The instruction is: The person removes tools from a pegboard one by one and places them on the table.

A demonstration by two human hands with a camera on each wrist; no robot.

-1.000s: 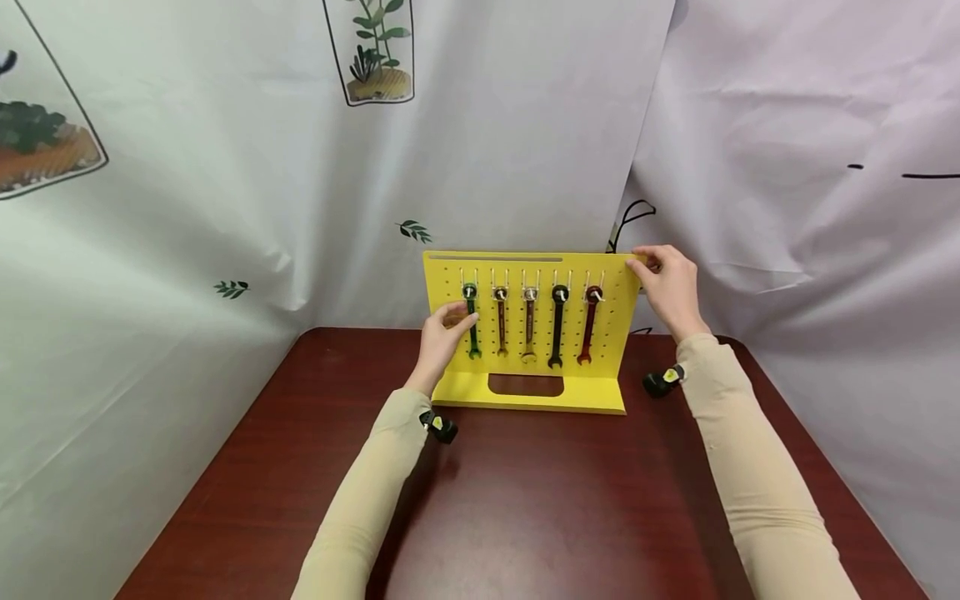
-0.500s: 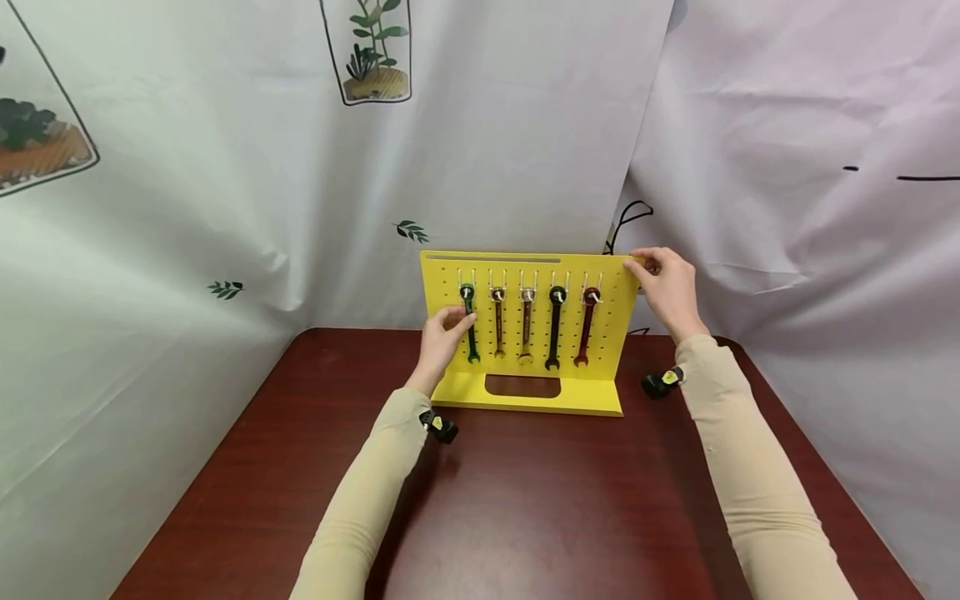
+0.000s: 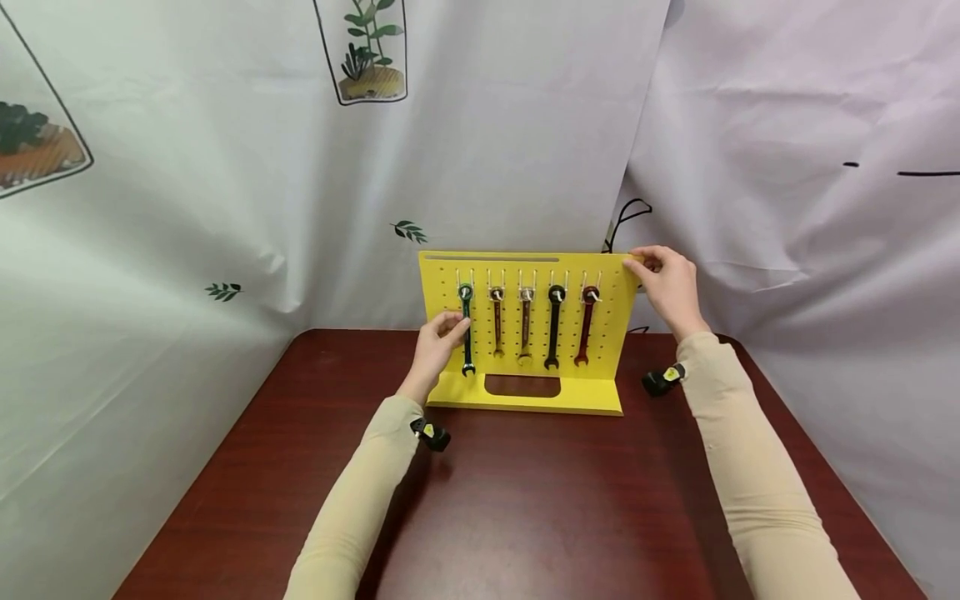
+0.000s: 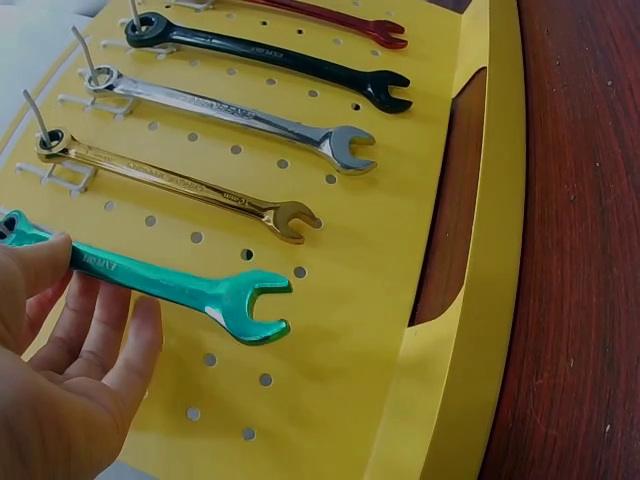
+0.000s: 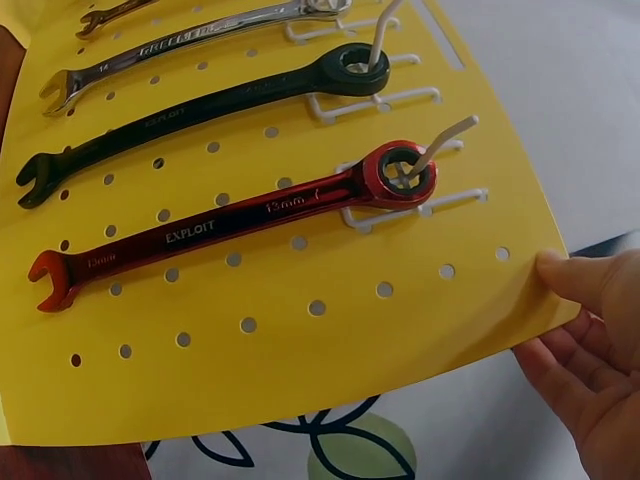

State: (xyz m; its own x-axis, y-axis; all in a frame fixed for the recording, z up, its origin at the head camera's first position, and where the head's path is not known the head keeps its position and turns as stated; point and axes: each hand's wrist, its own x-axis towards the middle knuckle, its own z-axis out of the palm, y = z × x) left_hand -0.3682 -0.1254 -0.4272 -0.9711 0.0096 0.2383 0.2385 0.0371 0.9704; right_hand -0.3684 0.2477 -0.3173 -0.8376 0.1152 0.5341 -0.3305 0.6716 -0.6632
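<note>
My left hand [image 3: 435,350] pinches a green combination wrench [image 4: 235,302] by its shaft, near the ring end. That open end tilts out from the yellow pegboard [image 3: 615,321]; the ring end sits by its hook, and I cannot tell whether it is still on it. My right hand [image 3: 671,287] grips the board's upper right corner between thumb and fingers. On the other hooks hang a gold wrench [image 4: 180,185], a silver wrench [image 4: 230,117], a black wrench [image 5: 190,122] and a red wrench [image 5: 215,230], ring ends up.
The pegboard stands upright on its flanged base, which has a cut-out slot, near the back of a dark red wooden table [image 3: 540,500]. White printed cloth [image 3: 510,167] hangs close behind and at both sides. A black cord loop [image 3: 633,210] shows behind the right corner.
My left hand has slid slightly down and left with the green wrench, whose open end has swung lower and out from the board. My right hand has stayed on the corner.
</note>
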